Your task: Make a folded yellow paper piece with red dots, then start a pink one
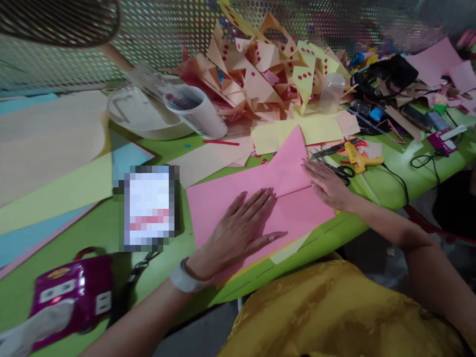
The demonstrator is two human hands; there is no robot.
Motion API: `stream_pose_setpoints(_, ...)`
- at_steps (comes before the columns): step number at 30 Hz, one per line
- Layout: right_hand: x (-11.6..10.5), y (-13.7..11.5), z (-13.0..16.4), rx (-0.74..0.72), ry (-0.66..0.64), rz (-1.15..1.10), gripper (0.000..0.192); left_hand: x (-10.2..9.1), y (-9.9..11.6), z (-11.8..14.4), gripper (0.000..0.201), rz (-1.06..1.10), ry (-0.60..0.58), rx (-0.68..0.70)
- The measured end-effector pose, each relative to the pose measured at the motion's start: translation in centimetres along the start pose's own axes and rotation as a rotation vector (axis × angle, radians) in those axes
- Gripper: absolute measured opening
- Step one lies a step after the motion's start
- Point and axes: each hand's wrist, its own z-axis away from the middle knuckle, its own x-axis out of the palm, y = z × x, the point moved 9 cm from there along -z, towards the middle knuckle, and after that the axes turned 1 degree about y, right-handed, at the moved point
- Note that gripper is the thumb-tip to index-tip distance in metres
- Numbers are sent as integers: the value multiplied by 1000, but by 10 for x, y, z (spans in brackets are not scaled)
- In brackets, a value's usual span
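Hands pressed flat, open: our left hand [241,225] pinned the pink paper [223,198] to the bench [92,233]; our right hand [327,183] smoothed its folded flap.

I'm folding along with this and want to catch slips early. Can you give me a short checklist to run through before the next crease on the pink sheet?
1. Left hand flat on pink sheet: ok.
2. Right hand pressing the folded flap: ok.
3. Flap's edges aligned: cannot tell.
4. Sheet fully on green table: not ok, near corner overhangs.
5. Scissors clear of sheet: ok, beside right hand.
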Motion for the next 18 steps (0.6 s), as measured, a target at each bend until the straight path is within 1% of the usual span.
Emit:
stream_pose_setpoints(2,-9,-7,-1,-14,45,23,58,2,0,0,86,-10,-6,2)
stream_pose_setpoints(4,-7,-23,0,-84,7,63,58,2,0,0,88,-11,-7,4)
stream_pose_setpoints(5,-2,-33,1,-133,-38,83,58,2,0,0,89,-10,-5,3)
stream_pose_setpoints(7,13,-52,6,-214,-130,118,67,2,-1,0,89,-7,-3,1)
stream_pose_setpoints(9,27,-61,10,-226,-179,150,76,2,-1,0,89,-6,-5,6)
stream_pose_setpoints(11,38,-64,13,-203,-199,170,80,2,-1,0,88,-8,-5,17)
stream_pose_setpoints(13,44,-63,14,-174,-207,173,81,2,-1,0,86,-12,-1,19)
stream_pose_setpoints(18,46,-63,15,-151,-215,167,86,2,-1,1,85,-14,3,29)
